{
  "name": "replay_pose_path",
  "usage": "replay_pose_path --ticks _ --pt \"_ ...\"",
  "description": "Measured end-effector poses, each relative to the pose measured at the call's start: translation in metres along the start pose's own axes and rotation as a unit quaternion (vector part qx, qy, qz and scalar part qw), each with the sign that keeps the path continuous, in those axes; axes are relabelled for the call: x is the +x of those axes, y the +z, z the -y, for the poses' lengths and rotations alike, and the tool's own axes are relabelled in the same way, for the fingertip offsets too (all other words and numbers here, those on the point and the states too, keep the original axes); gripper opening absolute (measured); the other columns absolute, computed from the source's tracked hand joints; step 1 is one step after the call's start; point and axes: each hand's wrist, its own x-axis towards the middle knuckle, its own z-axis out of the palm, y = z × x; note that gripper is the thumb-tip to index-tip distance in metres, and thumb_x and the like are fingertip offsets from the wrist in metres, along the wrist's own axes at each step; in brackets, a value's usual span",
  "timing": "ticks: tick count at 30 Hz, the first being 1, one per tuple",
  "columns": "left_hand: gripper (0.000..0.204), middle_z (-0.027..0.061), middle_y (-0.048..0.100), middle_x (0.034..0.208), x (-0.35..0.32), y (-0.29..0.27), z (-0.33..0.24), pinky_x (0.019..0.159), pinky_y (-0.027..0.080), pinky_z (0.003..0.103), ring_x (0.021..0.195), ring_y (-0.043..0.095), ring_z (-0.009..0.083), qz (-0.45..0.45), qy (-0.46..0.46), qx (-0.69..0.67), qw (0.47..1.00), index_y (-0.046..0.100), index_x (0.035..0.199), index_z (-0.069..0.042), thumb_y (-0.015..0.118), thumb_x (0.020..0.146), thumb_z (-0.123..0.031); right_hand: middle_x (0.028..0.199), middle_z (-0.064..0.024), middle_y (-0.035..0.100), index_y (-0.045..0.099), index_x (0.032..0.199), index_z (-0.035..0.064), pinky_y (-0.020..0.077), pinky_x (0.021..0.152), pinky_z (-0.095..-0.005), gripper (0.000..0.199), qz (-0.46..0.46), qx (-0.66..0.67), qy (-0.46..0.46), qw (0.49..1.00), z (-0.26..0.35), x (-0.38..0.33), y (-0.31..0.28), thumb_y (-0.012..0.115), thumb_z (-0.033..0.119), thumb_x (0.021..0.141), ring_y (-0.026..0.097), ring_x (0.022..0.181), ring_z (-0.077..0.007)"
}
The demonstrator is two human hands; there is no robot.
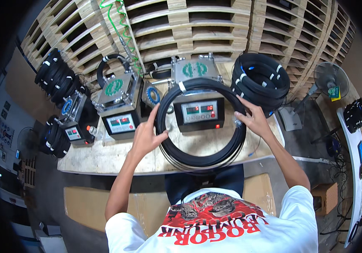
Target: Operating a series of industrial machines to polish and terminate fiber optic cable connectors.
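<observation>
A large coil of thin black cable (201, 160) is held up in front of me, with a white tie at its top. My left hand (148, 135) grips its left side, thumb inside the ring and fingers along the outside. My right hand (255, 119) grips the right side, its thumb near a small clear plastic piece (237, 121) on the coil. Loose cable loops hang below the ring. Through the coil shows the front panel of a metal box machine (200, 111) with lit red and green digits; the coil's top crosses in front of this machine.
Two similar machines (121, 122) (73, 133) stand left on the wooden table (147, 162). Stacked black cable coils (260, 82) sit at right, more (58, 80) at far left. A fan (331, 81) stands right. Wooden pallets (189, 25) rise behind; a green coiled hose (122, 25) hangs there.
</observation>
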Motion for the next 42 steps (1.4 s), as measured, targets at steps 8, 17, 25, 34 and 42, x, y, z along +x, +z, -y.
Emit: replay_pose_path --ticks 8,17,25,34,42 --pt "0.096 0.0284 0.066 0.076 -0.1 0.07 0.039 0.071 0.053 0.047 0.072 0.067 0.0447 0.153 -0.123 -0.002 0.981 0.028 0.154 -0.007 0.073 0.073 -0.029 0.104 -0.0284 0.069 0.053 0.138 -0.003 0.0512 0.089 -0.0365 0.06 0.106 -0.091 0.068 0.988 -0.063 -0.085 0.048 0.071 0.021 0.086 0.071 0.098 -0.0316" --pt "0.089 0.0321 0.067 0.086 -0.102 0.11 0.078 0.08 0.054 0.05 0.085 0.066 0.0482 0.23 -0.142 0.028 0.962 0.037 0.15 -0.005 0.071 0.073 -0.034 0.086 -0.0247 0.069 0.064 0.122 0.0071 0.0516 0.075 -0.0501 0.043 0.219 -0.217 0.112 0.945 -0.11 -0.08 0.071 0.067 0.033 0.087 0.066 0.084 -0.0424" --pt "0.092 0.0317 0.064 0.107 -0.079 0.101 0.073 0.087 0.052 0.051 0.101 0.064 0.0464 0.223 -0.134 0.089 0.961 0.041 0.148 -0.008 0.071 0.079 -0.061 0.101 -0.0263 0.069 0.059 0.133 0.0065 0.0521 0.082 -0.0448 0.054 0.168 -0.19 0.095 0.963 -0.152 -0.071 0.055 0.066 0.04 0.092 0.067 0.094 -0.0406" --pt "0.043 0.0208 0.067 0.11 0.06 0.031 0.063 0.085 0.051 0.038 0.096 0.066 0.0289 0.022 -0.046 -0.116 0.992 0.058 0.131 -0.001 0.061 0.099 -0.03 0.075 -0.0055 0.066 0.066 0.119 -0.0005 0.0508 0.05 -0.0231 0.032 0.096 0.049 0.085 0.991 -0.1 0.116 -0.004 0.054 0.024 0.103 0.062 0.059 -0.0096" --pt "0.066 0.0172 0.069 0.111 0.181 0.044 0.036 0.093 0.048 0.034 0.104 0.065 0.0211 -0.002 -0.048 -0.204 0.978 0.05 0.142 -0.003 0.057 0.098 -0.052 0.071 -0.0008 0.061 0.068 0.093 0.0012 0.0437 0.052 -0.0236 0.029 0.063 0.038 0.147 0.986 -0.061 0.231 0.028 0.066 0.03 0.095 0.055 0.058 -0.0086"
